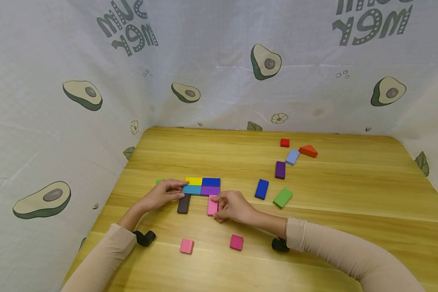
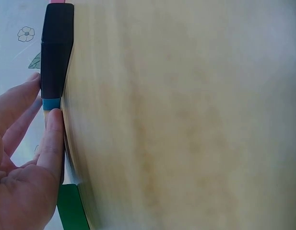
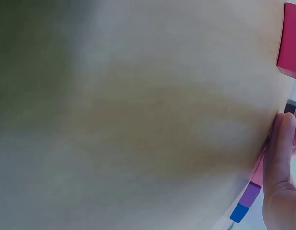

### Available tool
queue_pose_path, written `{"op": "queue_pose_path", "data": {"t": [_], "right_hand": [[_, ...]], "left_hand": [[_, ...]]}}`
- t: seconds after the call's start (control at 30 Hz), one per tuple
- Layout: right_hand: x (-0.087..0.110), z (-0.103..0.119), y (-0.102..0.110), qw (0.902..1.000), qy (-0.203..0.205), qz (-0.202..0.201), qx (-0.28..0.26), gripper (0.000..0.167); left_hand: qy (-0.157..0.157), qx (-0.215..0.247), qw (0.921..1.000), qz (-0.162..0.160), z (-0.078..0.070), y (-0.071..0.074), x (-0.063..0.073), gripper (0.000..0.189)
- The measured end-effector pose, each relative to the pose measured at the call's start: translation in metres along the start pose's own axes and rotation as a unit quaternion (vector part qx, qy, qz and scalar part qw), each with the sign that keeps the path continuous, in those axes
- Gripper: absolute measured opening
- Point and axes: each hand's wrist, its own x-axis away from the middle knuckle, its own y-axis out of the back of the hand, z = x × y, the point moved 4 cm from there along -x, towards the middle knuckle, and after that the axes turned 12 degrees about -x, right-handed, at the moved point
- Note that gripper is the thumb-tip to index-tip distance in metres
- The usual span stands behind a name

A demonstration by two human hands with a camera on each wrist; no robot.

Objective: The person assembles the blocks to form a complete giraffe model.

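Four flat blocks lie together as a rectangle: yellow (image 1: 193, 181), blue (image 1: 211, 181), teal (image 1: 192, 190) and purple (image 1: 210, 190). Below its left end a black block (image 1: 183, 204) stands out towards the person, and a pink block (image 1: 212, 205) does the same below the right part. My left hand (image 1: 165, 194) reaches in from the left, fairly straight fingers touching the rectangle's left end, thumb at the black block's top. With thumb and fingers my right hand (image 1: 235, 207) pinches the pink block along its right side. A green block (image 1: 160, 181) is partly hidden behind the left hand.
Nearer the person lie a light pink square block (image 1: 187, 246) and a magenta one (image 1: 236, 242). To the right are a blue block (image 1: 261, 189), a green block (image 1: 283, 198), a dark purple block (image 1: 280, 170), a light blue block (image 1: 292, 157), a red block (image 1: 284, 142) and an orange-red triangle (image 1: 308, 151).
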Motion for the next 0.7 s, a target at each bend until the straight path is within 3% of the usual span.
{"op": "queue_pose_path", "data": {"t": [0.7], "right_hand": [[-0.0060, 0.0052, -0.0036, 0.9995, -0.011, 0.022, 0.018, 0.051]], "left_hand": [[-0.010, 0.009, 0.9999, -0.004, -0.0040, -0.0005, 0.0005, 0.044]]}}
